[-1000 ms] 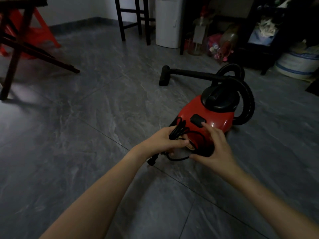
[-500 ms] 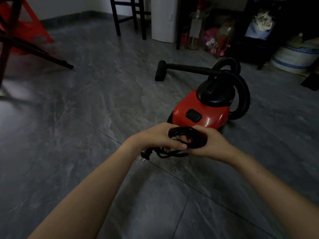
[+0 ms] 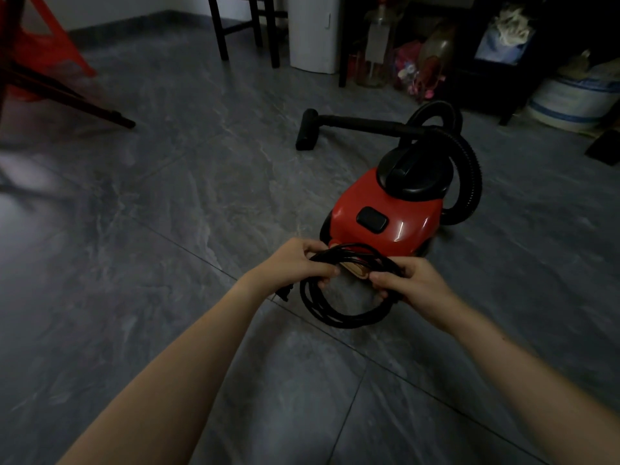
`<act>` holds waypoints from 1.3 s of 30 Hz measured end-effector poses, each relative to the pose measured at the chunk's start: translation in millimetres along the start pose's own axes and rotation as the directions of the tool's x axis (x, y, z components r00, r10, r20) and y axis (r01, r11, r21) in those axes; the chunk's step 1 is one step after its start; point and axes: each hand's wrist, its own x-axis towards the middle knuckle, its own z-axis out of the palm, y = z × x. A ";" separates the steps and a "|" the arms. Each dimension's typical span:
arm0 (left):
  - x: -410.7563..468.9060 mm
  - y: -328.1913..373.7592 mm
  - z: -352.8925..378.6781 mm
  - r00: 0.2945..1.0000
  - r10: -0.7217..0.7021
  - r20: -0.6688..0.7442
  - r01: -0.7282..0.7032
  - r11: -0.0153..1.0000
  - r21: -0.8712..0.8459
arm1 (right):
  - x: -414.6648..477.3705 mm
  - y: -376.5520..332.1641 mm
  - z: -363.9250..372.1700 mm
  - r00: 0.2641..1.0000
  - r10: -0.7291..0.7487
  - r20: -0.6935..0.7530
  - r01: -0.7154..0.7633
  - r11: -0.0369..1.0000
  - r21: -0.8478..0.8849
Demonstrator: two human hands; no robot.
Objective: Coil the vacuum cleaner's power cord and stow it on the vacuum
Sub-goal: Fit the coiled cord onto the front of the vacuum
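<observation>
A red canister vacuum cleaner (image 3: 396, 216) with a black lid stands on the grey tiled floor, right of centre. Its black hose (image 3: 469, 169) loops behind it, and the wand with its nozzle (image 3: 307, 129) lies on the floor to the left. The black power cord (image 3: 339, 313) is gathered into a round coil held just in front of the vacuum's near end. My left hand (image 3: 298, 263) grips the coil's left side, my right hand (image 3: 416, 283) its right side. The plug (image 3: 284, 293) sticks out below my left hand.
A dark wooden frame leg (image 3: 84, 105) and a red plastic stool (image 3: 47, 52) stand at the far left. At the back are chair legs (image 3: 248, 31), a white bin (image 3: 313, 31), bottles (image 3: 375, 48), dark shelving and a white and blue sack (image 3: 570, 99).
My hands have drawn the cord back from the vacuum's rear and spread it from a tight bunch into a wider open loop held between them.
</observation>
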 end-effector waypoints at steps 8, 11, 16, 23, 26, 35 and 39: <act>8.0 -18.7 25.1 0.979 -0.072 0.192 0.102 0.983 -0.151 | -9.0 8.2 -12.7 0.982 0.162 0.099 -0.175 0.976 0.132; 9.9 -22.9 28.1 0.989 -0.057 0.137 0.074 0.991 -0.115 | -15.0 7.6 -14.2 0.974 0.174 0.148 -0.178 0.984 0.016; 16.6 -28.2 34.3 0.990 -0.057 -0.130 0.050 0.997 -0.052 | -18.3 14.2 -5.9 0.988 0.142 0.060 -0.135 0.985 -0.107; 22.2 -19.3 50.4 0.994 -0.049 -0.093 0.052 0.998 0.026 | -30.2 9.3 -23.9 0.987 0.049 -0.151 -0.060 0.996 -0.067; 18.4 -12.1 49.7 0.997 -0.074 0.026 0.074 0.997 0.002 | -29.6 16.1 -27.9 0.986 0.017 -0.164 -0.012 0.999 0.033; -1.7 15.9 31.5 0.985 -0.164 0.058 0.171 0.974 -0.150 | -16.2 19.6 -16.2 0.978 0.142 -0.154 -0.064 0.902 0.428; -2.8 15.7 22.0 0.992 -0.124 -0.029 0.121 0.989 -0.082 | -12.6 8.4 -9.9 0.983 0.176 -0.053 -0.110 0.793 0.600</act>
